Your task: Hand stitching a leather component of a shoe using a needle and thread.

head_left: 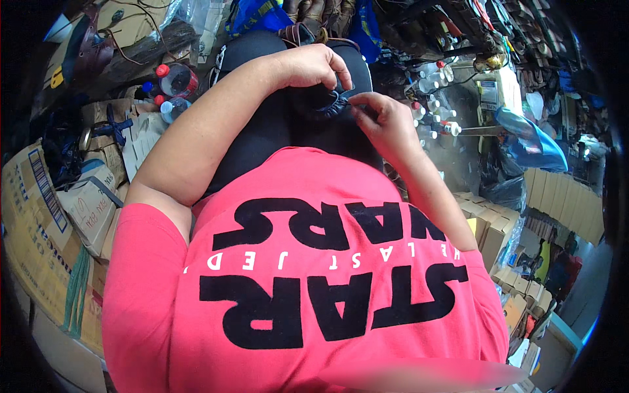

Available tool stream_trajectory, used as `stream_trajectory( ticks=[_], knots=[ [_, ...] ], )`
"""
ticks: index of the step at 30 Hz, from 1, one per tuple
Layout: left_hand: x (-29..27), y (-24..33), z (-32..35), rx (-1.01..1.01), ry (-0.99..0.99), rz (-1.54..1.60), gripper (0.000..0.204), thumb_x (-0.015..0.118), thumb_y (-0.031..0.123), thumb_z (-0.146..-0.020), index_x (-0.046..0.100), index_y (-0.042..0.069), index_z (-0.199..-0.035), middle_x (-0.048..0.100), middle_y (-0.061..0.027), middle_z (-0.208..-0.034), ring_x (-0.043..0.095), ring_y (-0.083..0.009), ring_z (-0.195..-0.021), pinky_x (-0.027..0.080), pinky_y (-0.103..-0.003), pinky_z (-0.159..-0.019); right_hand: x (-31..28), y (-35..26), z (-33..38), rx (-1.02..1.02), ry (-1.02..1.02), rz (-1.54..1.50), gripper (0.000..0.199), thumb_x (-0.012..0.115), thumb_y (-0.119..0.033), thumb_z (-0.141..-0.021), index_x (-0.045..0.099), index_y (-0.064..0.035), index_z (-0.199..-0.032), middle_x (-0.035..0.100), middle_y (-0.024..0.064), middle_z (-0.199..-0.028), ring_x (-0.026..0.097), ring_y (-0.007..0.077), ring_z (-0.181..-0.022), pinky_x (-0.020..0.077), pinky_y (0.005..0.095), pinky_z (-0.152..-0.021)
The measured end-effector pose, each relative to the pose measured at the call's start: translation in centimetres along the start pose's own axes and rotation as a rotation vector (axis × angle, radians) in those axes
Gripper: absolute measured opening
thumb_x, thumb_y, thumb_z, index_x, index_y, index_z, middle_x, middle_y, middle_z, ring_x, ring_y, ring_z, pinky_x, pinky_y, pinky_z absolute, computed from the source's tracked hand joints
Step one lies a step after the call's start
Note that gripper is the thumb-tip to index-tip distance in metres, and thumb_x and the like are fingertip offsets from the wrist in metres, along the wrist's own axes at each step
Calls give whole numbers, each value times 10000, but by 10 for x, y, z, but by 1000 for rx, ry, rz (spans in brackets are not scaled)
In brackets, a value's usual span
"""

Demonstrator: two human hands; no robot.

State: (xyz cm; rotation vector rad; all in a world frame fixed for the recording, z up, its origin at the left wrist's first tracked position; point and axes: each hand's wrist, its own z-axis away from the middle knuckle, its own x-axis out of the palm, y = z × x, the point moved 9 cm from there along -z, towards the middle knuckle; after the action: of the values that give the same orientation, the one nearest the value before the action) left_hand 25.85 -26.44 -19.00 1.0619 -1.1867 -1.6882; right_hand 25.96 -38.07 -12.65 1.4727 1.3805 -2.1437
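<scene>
A black shoe-like piece (319, 108) with dark laces or cord loops (335, 103) lies on my lap between my dark-clad legs. My left hand (316, 67) reaches over it from the far side, fingers curled down and pressed together near the laces; what they hold is hidden. From the right, my right hand (388, 124) comes in with thumb and index finger bent at a dark strand that runs from the laces. Both hands are close together, just above the piece.
Plastic bottles (178, 81) with red and blue caps stand left of my legs, more bottles (432, 78) at the right. Cardboard boxes (33, 229) line the left side. Brown sandals (321, 16) and a blue bag (259, 16) lie ahead. A blue plastic sheet (534, 141) hangs right.
</scene>
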Motion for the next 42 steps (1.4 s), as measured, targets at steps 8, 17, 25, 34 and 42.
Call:
stream_trajectory(
  ticks=[8, 17, 25, 34, 42],
  knots=[
    [-1, 1, 1, 5, -11, -16, 297, 595, 1, -710, 709, 41, -981, 686, -36, -874, 595, -103, -826, 452, -248, -810, -4, -9, -8, -109, 22, 63, 125, 651, -124, -775, 688, -88, -889, 654, 137, -833, 647, 316, -771, 515, 371, -690],
    [-7, 8, 2, 87, 77, -187, 173, 656, 77, -779, 694, 35, -943, 665, -37, -782, 598, -106, -756, 467, -265, -787, 4, -4, -35, -158, -224, -56, 116, 659, -78, -795, 705, -69, -901, 618, 94, -809, 636, 217, -759, 500, 320, -684],
    [-3, 20, 11, 279, -41, -365, 218, 713, 67, -741, 714, 96, -957, 560, -45, -923, 568, -180, -897, 461, -295, -789, 23, 40, -35, -17, -539, -410, 231, 629, -44, -849, 691, -77, -1068, 548, -2, -915, 521, 124, -898, 406, 247, -846],
    [-2, 13, 3, 166, -57, -326, 228, 747, 42, -680, 728, 97, -900, 567, -47, -877, 570, -182, -855, 468, -302, -743, 30, 46, -35, 31, -400, -566, 180, 660, -39, -826, 706, -61, -999, 614, 20, -832, 545, 98, -817, 446, 243, -763],
    [-13, 19, 15, 178, 154, -461, 313, 619, -46, -706, 689, 81, -984, 551, -91, -908, 582, -202, -819, 482, -312, -728, 12, 12, -30, -126, -182, -255, 119, 698, -32, -789, 686, -28, -907, 555, 29, -802, 570, 112, -759, 468, 253, -678]
  ],
)
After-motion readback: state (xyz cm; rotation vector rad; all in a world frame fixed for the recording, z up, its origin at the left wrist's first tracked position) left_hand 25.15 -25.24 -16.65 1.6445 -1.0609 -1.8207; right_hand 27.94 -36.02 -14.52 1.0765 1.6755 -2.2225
